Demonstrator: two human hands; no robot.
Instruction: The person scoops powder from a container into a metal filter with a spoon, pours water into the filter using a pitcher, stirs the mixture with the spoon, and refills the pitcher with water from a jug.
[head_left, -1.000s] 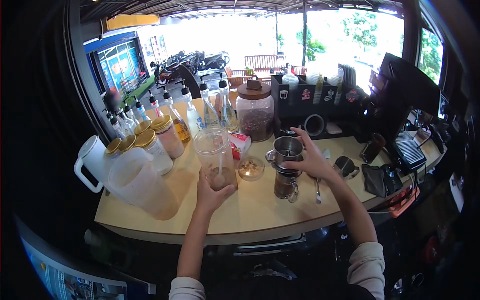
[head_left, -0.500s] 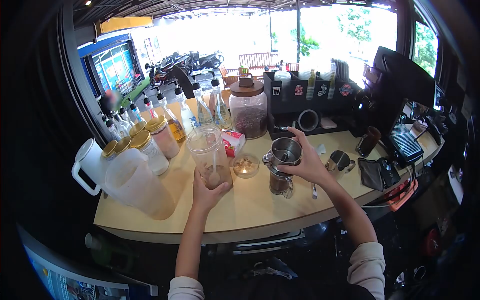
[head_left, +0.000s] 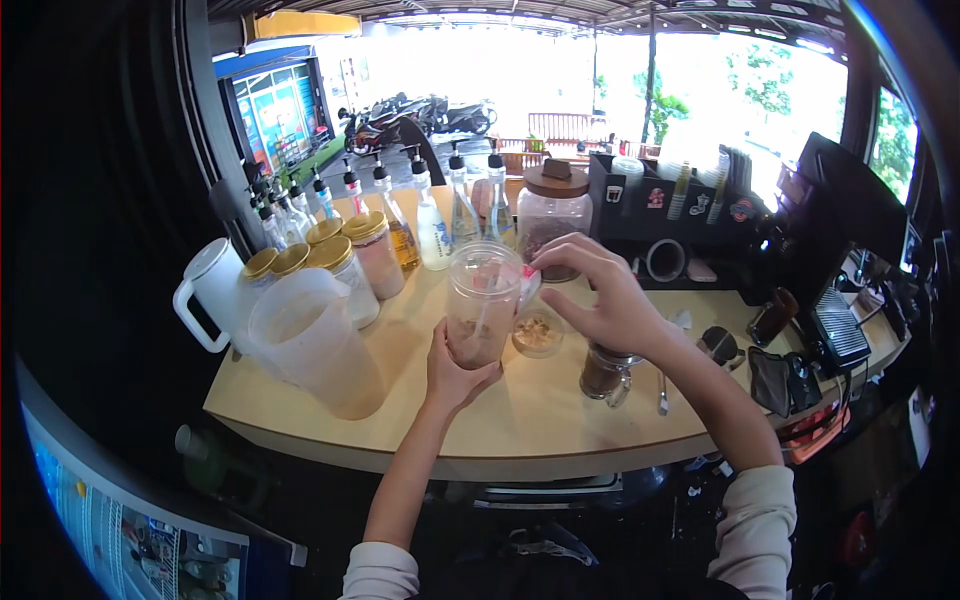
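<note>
My left hand is wrapped around the lower part of a clear jar, which has no lid on. Inside the jar a pale spoon stands in a little powdery content. My right hand is raised just right of the jar, fingers apart and holding nothing. Under its wrist a glass mug with brown content stands on the counter, its top partly hidden by my arm. Between the hands lies a round clear dish with light brown bits in it.
Left on the counter stand a big frosted pitcher, a white jug and gold-lidded jars. Pump bottles line the back. Right are a spoon, a metal pitcher and a coffee machine.
My right hand has let go of the metal cup above the glass mug and moved left and up towards the jar. My left hand still holds the jar. The view has shifted left.
</note>
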